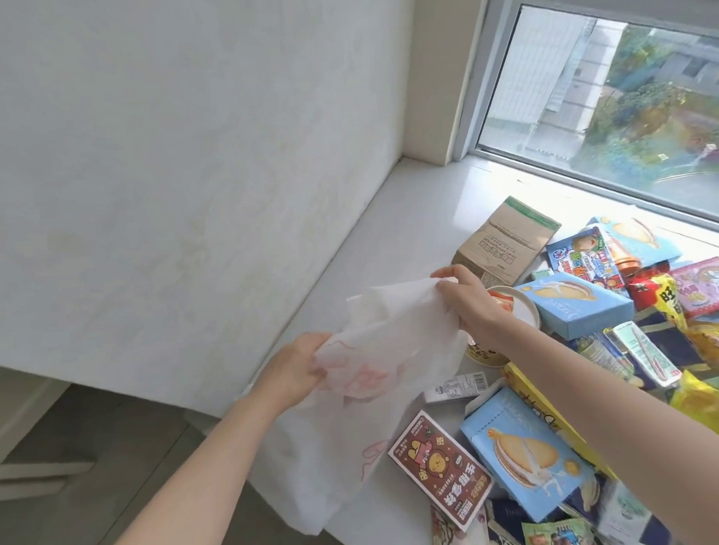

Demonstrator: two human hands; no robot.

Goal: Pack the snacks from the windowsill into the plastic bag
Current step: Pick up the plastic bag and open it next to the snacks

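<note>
The thin white plastic bag (378, 354) hung over the pale windowsill (393, 238), pinched by left hand (296, 367) and right hand (472, 300) beside boxed snacks (577, 304).

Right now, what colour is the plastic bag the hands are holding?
The bag is translucent white with a faint pink print; head view.

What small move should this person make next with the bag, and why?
Probably draw the hands apart to open the bag's mouth. The left hand and right hand both hold the white plastic bag by its bunched top. It looks flat and unopened, and snacks such as the blue biscuit box lie unpacked on the windowsill.
</note>
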